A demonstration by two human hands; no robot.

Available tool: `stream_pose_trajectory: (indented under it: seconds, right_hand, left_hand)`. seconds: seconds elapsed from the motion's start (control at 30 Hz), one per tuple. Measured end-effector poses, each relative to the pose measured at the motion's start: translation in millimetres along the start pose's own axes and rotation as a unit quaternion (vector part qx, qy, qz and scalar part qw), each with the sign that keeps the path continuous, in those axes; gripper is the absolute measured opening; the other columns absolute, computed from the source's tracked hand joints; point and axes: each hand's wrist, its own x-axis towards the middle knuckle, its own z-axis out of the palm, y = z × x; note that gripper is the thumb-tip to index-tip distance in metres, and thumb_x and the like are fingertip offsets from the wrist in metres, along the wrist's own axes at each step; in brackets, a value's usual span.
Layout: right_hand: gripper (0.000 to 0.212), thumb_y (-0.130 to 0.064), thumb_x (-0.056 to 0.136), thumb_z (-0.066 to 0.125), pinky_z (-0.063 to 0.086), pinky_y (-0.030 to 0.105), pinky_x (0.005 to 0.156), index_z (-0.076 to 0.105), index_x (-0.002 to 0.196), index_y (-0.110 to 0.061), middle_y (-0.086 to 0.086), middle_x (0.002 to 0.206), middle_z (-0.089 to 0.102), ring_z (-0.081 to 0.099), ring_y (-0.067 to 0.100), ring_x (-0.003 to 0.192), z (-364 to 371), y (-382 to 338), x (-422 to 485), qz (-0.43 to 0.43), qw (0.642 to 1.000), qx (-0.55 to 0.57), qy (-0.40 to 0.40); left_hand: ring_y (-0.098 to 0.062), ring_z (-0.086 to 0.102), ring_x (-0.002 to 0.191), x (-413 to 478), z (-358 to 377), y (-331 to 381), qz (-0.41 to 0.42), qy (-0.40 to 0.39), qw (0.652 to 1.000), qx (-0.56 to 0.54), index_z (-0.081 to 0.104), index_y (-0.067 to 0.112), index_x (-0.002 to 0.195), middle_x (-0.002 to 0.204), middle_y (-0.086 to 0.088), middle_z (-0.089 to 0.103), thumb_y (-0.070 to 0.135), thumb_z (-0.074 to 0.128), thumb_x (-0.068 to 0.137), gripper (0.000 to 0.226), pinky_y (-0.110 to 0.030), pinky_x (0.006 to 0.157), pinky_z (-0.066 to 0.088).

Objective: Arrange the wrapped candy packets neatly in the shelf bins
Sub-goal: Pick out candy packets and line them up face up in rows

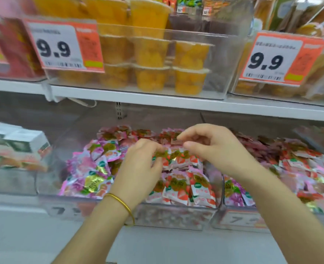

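Hovering over the bin (168,209), left hand (141,165) and right hand (217,149) pinch packets (176,155) in curled fingers, seemingly to straighten rows.

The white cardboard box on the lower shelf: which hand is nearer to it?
Left. The left hand is on the pink wrapped candy packets, right of the white cardboard box; the right hand is farther right, beyond it.

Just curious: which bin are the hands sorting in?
The middle bin, between the white boxes and the right bin; left hand and right hand both reach into it.
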Motion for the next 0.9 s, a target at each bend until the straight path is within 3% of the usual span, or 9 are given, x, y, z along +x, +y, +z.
stream_pose_trajectory:
  seconds: [0.17,0.27,0.33,0.4,0.5,0.57,0.67,0.77,0.9]
  right_hand:
    - [0.016,-0.009,0.089,0.059,0.047,0.016,0.05,0.067,0.103,-0.011,-0.002,0.072,0.06,0.055,0.003,0.056,67,-9,72,0.075,0.993,-0.048,-0.081]
    - [0.022,-0.008,0.091,0.055,0.053,0.033,0.07,0.063,0.112,-0.009,0.012,0.089,0.066,0.065,0.024,0.078,95,-6,108,0.129,0.985,-0.08,-0.087]
    - [0.025,-0.007,0.092,0.052,0.049,0.033,0.08,0.062,0.115,-0.005,0.017,0.113,0.064,0.062,0.032,0.1,111,-3,126,0.119,0.975,-0.164,-0.09]
    - [0.028,-0.011,0.094,0.05,0.045,0.03,0.084,0.061,0.119,-0.002,0.017,0.123,0.059,0.058,0.031,0.108,127,-2,137,0.119,0.957,-0.238,-0.116]
    - [0.023,-0.021,0.096,0.05,0.042,0.028,0.071,0.062,0.1,-0.002,0.017,0.105,0.061,0.057,0.026,0.09,145,3,150,0.155,0.946,-0.251,-0.132]
    - [0.024,-0.028,0.096,0.051,0.043,0.03,0.066,0.056,0.083,-0.008,0.012,0.09,0.058,0.055,0.024,0.078,150,4,154,0.172,0.955,-0.216,-0.111]
    - [0.034,-0.035,0.096,0.048,0.052,0.034,0.07,0.059,0.102,-0.004,0.008,0.084,0.057,0.059,0.024,0.075,152,2,155,0.221,0.97,-0.075,-0.073]
    - [0.045,-0.045,0.089,0.057,0.051,0.028,0.053,0.063,0.106,-0.003,0.009,0.085,0.064,0.06,0.023,0.063,159,0,157,0.246,0.966,-0.014,-0.073]
    - [0.031,-0.035,0.08,0.072,0.049,0.026,0.065,0.057,0.096,-0.012,-0.002,0.089,0.058,0.057,0.02,0.087,168,-2,159,0.173,0.983,-0.025,-0.061]
  left_hand:
    - [-0.029,0.057,0.097,-9,-47,-55,-0.063,0.043,0.993,0.086,0.068,0.012,0.092,0.096,-0.007,0.063,0.008,0.052,0.077,0.022,-0.033,0.088,0.038]
    - [-0.031,0.058,0.092,-13,-68,-74,-0.085,0.088,0.988,0.091,0.068,0.012,0.087,0.094,-0.008,0.065,0.008,0.052,0.076,0.021,-0.038,0.087,0.043]
    - [-0.032,0.057,0.095,-13,-74,-85,-0.096,0.094,0.986,0.093,0.068,0.012,0.088,0.097,-0.008,0.064,0.0,0.056,0.077,0.02,-0.04,0.088,0.043]
    - [-0.032,0.056,0.096,-13,-75,-93,-0.102,0.087,0.987,0.093,0.068,0.012,0.09,0.098,-0.008,0.064,-0.002,0.058,0.076,0.022,-0.04,0.088,0.042]
    - [-0.031,0.056,0.097,-11,-76,-100,-0.107,0.086,0.987,0.08,0.068,0.012,0.091,0.099,-0.008,0.064,-0.003,0.057,0.076,0.024,-0.04,0.09,0.043]
    - [-0.029,0.055,0.099,-11,-77,-100,-0.11,0.088,0.987,0.071,0.068,0.013,0.093,0.1,-0.006,0.063,-0.002,0.056,0.078,0.024,-0.04,0.09,0.043]
    - [-0.025,0.053,0.102,-12,-78,-97,-0.119,0.089,0.987,0.062,0.067,0.015,0.096,0.103,-0.002,0.06,0.002,0.054,0.08,0.024,-0.041,0.089,0.044]
    - [-0.023,0.051,0.102,-12,-79,-95,-0.127,0.086,0.987,0.055,0.066,0.016,0.098,0.105,0.0,0.058,0.004,0.053,0.083,0.024,-0.038,0.089,0.043]
    - [-0.023,0.051,0.105,-12,-79,-94,-0.132,0.086,0.986,0.049,0.065,0.016,0.099,0.106,-0.001,0.058,0.004,0.053,0.083,0.024,-0.034,0.09,0.04]
